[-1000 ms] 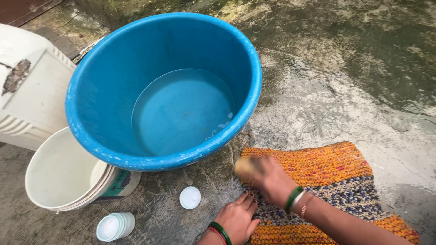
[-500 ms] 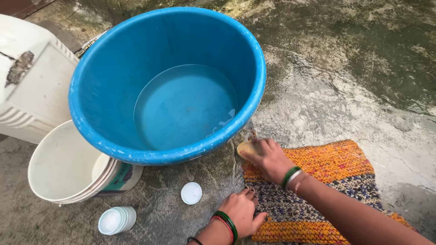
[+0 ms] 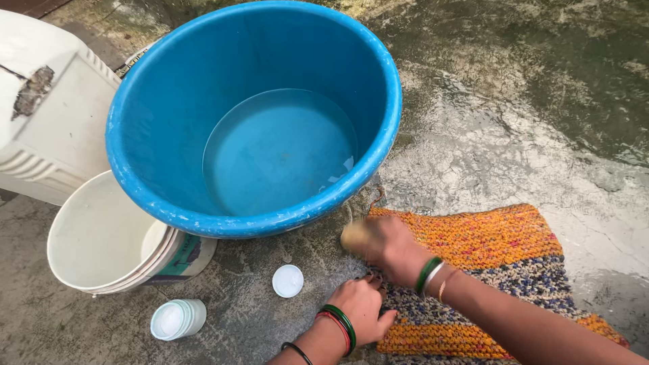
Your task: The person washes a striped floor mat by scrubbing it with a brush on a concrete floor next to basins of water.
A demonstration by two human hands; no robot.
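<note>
At the near-left corner of the woven mat (image 3: 487,270), the right hand (image 3: 387,247) was closed over a small pale yellow lump (image 3: 353,236), blurred, perhaps a soap bar or a sponge, pressing it onto the mat's top corner. Just below it, the left hand (image 3: 362,312) lay palm down with fingers spread, pinning the mat's left edge to the ground and gripping nothing. Both wrists wore green bangles.

That mat was a rectangle of orange, blue-flecked and beige bands; its long axis ran from the hands away to the lower right, and the bands ran the same way.

Left of the hands, a small round white cap (image 3: 288,280) lay flat on the ground, and farther left a small white jar (image 3: 177,319) lay on its side, its mouth turned toward the lower left. A white bucket (image 3: 101,236) with a teal and dark label low on its wall stood beside a big blue tub (image 3: 253,118) holding shallow clear water. A white ribbed plastic bin (image 3: 47,115), scuffed brown on top, stood at the far left.

Underneath all lay wet, stained concrete (image 3: 527,122), outdoors by the look of it, darker and greenish toward the top.
</note>
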